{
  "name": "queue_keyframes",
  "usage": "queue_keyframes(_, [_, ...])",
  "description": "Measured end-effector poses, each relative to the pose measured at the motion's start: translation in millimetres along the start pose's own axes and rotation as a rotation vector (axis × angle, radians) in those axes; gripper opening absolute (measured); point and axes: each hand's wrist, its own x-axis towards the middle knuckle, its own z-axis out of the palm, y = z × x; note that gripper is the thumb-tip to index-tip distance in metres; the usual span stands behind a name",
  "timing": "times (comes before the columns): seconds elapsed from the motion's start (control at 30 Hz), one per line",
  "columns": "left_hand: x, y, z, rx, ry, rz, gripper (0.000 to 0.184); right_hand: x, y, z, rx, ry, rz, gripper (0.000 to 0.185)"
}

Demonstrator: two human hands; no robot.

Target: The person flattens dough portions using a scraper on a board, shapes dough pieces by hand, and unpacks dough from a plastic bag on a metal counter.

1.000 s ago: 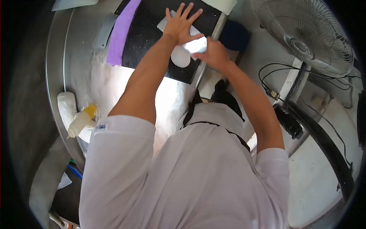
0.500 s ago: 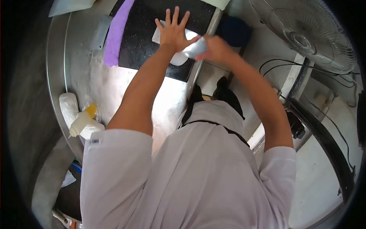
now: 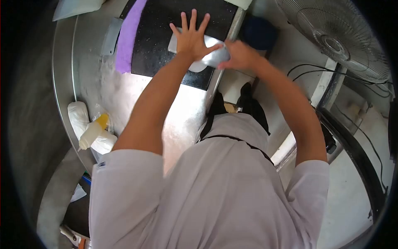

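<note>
My left hand (image 3: 191, 41) lies with its fingers spread on a flat, shiny metal blade (image 3: 214, 51) over the black board (image 3: 153, 45). The right end of the blade is gripped by my right hand (image 3: 242, 56), its fingers closed round that end. Under the blade's lower edge a round white piece (image 3: 198, 66) shows in part on the board. What lies beneath my left palm is hidden.
A purple cloth (image 3: 129, 37) lies along the board's left edge, beside a metal cleaver blade (image 3: 111, 36). Lower left are a squeeze bottle (image 3: 92, 133) and a white bag (image 3: 78, 118). A fan (image 3: 331, 43) stands at the right.
Both hands have shifted slightly with the blade, and it now covers more of the round white piece than a second ago. My right elbow has swung outward to the right.
</note>
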Motion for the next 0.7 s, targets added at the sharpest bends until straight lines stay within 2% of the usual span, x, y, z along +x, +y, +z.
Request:
queue_keyframes(0.07, [-21.1,14.2,-2.9,-0.014,-0.094,0.073,0.113,-24.9,-3.1,29.3,0.082,-0.057,0.052,0.075])
queue_keyframes(0.1, [-13.3,19.2,-3.6,-0.057,-0.099,0.084,0.112,-29.7,1.7,36.5,0.074,0.015,0.09,0.075])
queue_keyframes(0.17, [4.2,18.6,2.1,-0.051,-0.01,0.065,0.11,-21.0,11.0,32.0,0.075,0.069,0.134,0.075])
queue_keyframes(0.23, [20.0,15.9,1.3,-0.038,0.069,0.019,0.108,-4.7,20.1,4.6,-0.063,0.129,0.063,0.082])
queue_keyframes(0.33, [40.7,13.3,-12.3,-0.121,0.154,-0.046,0.112,25.5,26.7,-28.4,-0.144,0.073,-0.01,0.083])
queue_keyframes(0.4, [49.2,13.5,-35.2,0.041,-0.186,-0.08,0.119,13.1,19.4,-10.0,-0.096,0.108,-0.034,0.081])
queue_keyframes(0.43, [23.8,-11.3,7.7,-0.053,0.071,0.095,0.112,11.2,15.2,3.1,-0.034,0.136,-0.068,0.08])
queue_keyframes(0.47, [2.9,-8.2,9.2,-0.065,0.013,0.11,0.113,-8.2,-2.7,4.2,0.06,0.026,0.018,0.077])
queue_keyframes(0.53, [-9.1,12.1,4.0,-0.098,-0.034,0.128,0.114,-28.0,20.7,52.8,0.071,0.129,-0.036,0.075])
queue_keyframes(0.57, [-0.8,16.5,1.6,-0.116,-0.058,0.143,0.109,-21.0,25.5,40.8,0.083,0.121,-0.044,0.075])
queue_keyframes(0.63, [18.7,15.7,4.3,-0.137,0.045,0.12,0.106,-17.0,10.0,-1.1,0.099,-0.077,0.2,0.073])
queue_keyframes(0.67, [26.1,25.5,-28.6,0.013,0.059,0.042,0.082,-13.6,8.3,-10.2,0.117,-0.09,0.212,0.073])
queue_keyframes(0.7, [42.7,27.6,-38.3,0.037,-0.105,-0.032,0.118,2.2,16.4,-23.8,0.033,-0.058,0.121,0.073])
